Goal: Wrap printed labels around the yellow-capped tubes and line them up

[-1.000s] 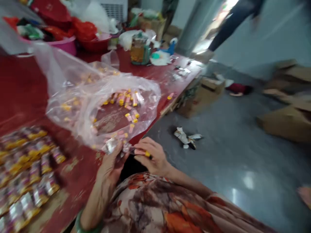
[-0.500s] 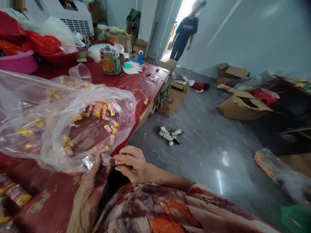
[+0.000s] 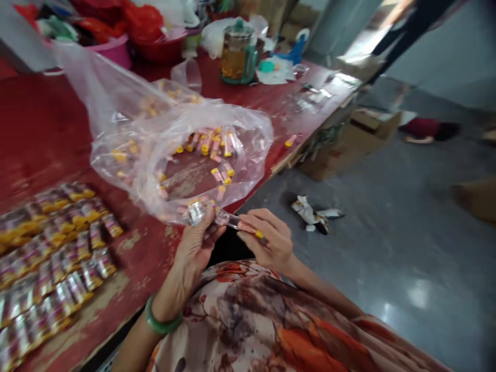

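Note:
My left hand [image 3: 197,243] pinches a crinkled silver and clear wrapper [image 3: 197,212] at the table's front edge, a green bangle [image 3: 163,320] round its wrist. Closed round a small tube [image 3: 248,228] with pink contents and a yellow cap is my right hand [image 3: 271,240]. The tube's far end meets the wrapper's clear end; blur hides whether it is inside. Just beyond my hands lies a large clear plastic bag [image 3: 256,121], its mouth spread open. Several loose pink tubes with yellow caps [image 3: 207,142] lie in that mouth.
Rows of wrapped packets [image 3: 58,258] cover the red table's [image 3: 143,268] left part. A glass teapot [image 3: 237,54], a clear cup [image 3: 188,75] and a pink basin [image 3: 114,54] stand farther back. Cardboard boxes [image 3: 360,137] and a lying person [image 3: 424,129] are on the floor at right.
The view has swung left and down, bringing the rows of packets and the bangle into sight. Both hands keep their holds, and slightly more of the tube shows between them.

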A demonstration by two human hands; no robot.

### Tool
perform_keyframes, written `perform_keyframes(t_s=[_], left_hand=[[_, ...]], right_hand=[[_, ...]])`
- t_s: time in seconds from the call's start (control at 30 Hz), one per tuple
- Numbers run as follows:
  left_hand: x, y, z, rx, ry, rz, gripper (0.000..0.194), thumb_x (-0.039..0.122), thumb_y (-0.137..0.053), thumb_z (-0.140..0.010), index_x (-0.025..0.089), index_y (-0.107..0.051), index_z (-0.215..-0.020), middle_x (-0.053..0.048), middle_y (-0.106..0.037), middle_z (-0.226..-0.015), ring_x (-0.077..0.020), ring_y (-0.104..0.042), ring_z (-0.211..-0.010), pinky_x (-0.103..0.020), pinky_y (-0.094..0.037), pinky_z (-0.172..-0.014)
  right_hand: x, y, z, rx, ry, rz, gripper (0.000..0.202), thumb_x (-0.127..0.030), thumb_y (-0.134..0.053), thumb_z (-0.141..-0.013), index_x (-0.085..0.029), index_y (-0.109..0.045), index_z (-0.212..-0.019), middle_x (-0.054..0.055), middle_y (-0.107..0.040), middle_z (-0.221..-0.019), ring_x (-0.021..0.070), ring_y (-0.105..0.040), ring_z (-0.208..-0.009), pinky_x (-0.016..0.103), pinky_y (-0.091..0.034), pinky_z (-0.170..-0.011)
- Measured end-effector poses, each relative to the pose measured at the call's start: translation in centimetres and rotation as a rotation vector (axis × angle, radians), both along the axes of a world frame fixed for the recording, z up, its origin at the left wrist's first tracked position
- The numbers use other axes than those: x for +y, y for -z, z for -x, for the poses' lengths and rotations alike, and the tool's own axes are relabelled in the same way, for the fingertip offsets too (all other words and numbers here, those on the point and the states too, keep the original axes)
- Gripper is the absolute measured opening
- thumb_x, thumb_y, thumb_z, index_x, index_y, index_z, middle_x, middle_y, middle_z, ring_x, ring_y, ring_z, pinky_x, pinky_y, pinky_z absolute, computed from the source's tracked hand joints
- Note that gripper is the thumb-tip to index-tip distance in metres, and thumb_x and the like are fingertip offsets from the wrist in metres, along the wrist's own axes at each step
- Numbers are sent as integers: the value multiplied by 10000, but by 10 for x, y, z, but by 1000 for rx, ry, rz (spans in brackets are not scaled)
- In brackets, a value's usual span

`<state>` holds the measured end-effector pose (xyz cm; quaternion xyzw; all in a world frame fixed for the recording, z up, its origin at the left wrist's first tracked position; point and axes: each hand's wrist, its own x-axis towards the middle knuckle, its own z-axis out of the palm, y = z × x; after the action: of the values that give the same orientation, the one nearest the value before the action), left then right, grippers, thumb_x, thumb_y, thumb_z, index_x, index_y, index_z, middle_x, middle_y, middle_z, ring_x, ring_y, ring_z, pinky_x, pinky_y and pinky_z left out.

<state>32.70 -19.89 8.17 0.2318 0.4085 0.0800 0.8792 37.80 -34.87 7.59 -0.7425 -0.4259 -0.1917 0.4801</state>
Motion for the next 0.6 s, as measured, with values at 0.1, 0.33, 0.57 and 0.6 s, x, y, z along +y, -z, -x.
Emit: perform_keyframes(t_s=[0.1,0.33,0.57,0.6], left_hand=[[1,5,1,-29,23,18,190,106,-783,-676,148,-682,-830,-22,-703,-776,-138,-665,-629,-238,-588,-566],[-2,2,2,-45,66,16,214,139,-785,-683,145,-676,-867,-31,-701,-791,-138,-660,-623,-246,-590,-559],[-8,-7,-2,8,38,-131,257,98,-776,-670,180,-657,-882,-17,-705,-826,-149,-676,-672,-254,-591,-592],[-8,-7,-3,20,37,-167,270,92,-771,-672,195,-654,-893,-12,-706,-833,-154,-681,-688,-254,-590,-595]], right_hand=[[-3,3,-1,-9,2,2,306,-147,-636,-809,-192,-633,-1112,82,-633,-898,167,-619,-781,309,-531,-657],[-1,4,1,-111,18,54,333,-161,-621,-812,-199,-620,-1143,75,-633,-894,165,-614,-758,304,-523,-645],[4,2,-3,-25,-3,9,230,-194,-600,-830,-179,-608,-1059,72,-667,-846,165,-635,-757,287,-528,-655],[5,2,-3,-62,7,21,209,-190,-591,-832,-178,-601,-1041,67,-673,-829,165,-638,-753,287,-530,-663]])
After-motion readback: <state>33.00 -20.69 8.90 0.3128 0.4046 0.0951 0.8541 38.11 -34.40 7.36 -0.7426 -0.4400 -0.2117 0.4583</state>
